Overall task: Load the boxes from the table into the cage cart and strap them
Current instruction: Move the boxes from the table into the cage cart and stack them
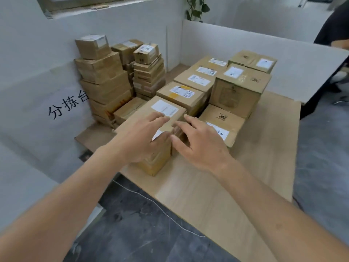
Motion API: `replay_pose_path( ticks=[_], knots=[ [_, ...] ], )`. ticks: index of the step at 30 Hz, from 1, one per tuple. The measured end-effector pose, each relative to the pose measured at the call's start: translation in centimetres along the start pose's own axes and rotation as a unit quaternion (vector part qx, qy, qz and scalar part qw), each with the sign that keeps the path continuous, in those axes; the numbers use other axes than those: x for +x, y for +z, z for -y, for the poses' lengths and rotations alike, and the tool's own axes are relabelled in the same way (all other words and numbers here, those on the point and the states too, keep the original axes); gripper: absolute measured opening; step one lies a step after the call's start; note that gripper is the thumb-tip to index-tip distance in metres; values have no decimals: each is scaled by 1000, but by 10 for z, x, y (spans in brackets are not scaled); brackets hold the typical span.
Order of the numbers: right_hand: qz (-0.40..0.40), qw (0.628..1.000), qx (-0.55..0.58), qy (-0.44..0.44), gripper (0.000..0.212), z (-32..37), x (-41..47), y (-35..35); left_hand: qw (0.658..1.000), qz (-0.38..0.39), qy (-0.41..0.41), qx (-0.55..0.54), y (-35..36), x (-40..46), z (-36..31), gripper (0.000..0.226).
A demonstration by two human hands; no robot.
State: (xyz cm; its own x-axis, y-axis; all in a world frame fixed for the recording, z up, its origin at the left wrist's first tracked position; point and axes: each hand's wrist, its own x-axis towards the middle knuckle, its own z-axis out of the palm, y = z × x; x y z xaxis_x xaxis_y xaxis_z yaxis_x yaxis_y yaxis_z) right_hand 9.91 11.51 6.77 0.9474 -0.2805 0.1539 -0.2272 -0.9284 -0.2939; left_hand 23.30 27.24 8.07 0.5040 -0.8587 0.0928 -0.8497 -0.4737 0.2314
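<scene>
Many brown cardboard boxes with white labels stand on a light wooden table (217,188). The nearest box (151,112) sits at the table's front left. My left hand (143,138) lies on its top with fingers spread. My right hand (198,140) is at that box's right side, fingers apart, touching its edge. To its right is a low box (224,120) with a crab print, and a taller box (238,87) stands behind that. No cage cart or strap is in view.
Stacks of small boxes (105,78) stand at the back left against a white partition with black characters (66,106). A white board (264,48) walls the table's far side. A person in black (336,29) sits at the far right. Dark floor lies below.
</scene>
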Motion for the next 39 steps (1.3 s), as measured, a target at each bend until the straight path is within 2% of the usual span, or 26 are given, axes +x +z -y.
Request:
replay_pose_path(
  ticks=[7, 13, 18, 26, 31, 39],
  knots=[
    [-3, 997, 6, 73, 77, -94, -4, -5, 999, 24, 36, -17, 42, 79, -52, 53],
    [13, 989, -7, 147, 54, -156, 11, 8, 995, 60, 70, -28, 82, 142, -51, 52],
    [37, 976, -12, 213, 50, -197, 36, 35, 992, 83, 97, -18, 122, 200, -36, 51],
    [48, 947, 30, 315, 44, -238, 85, 89, 977, 168, 131, -23, 193, 290, 0, 51],
    [63, 934, 35, 350, 44, -255, 103, 114, 972, 206, 108, -11, 222, 325, 14, 45],
    [81, 914, 26, 396, 47, -273, 97, 152, 957, 288, 4, -24, 252, 325, 12, 63]
  ],
)
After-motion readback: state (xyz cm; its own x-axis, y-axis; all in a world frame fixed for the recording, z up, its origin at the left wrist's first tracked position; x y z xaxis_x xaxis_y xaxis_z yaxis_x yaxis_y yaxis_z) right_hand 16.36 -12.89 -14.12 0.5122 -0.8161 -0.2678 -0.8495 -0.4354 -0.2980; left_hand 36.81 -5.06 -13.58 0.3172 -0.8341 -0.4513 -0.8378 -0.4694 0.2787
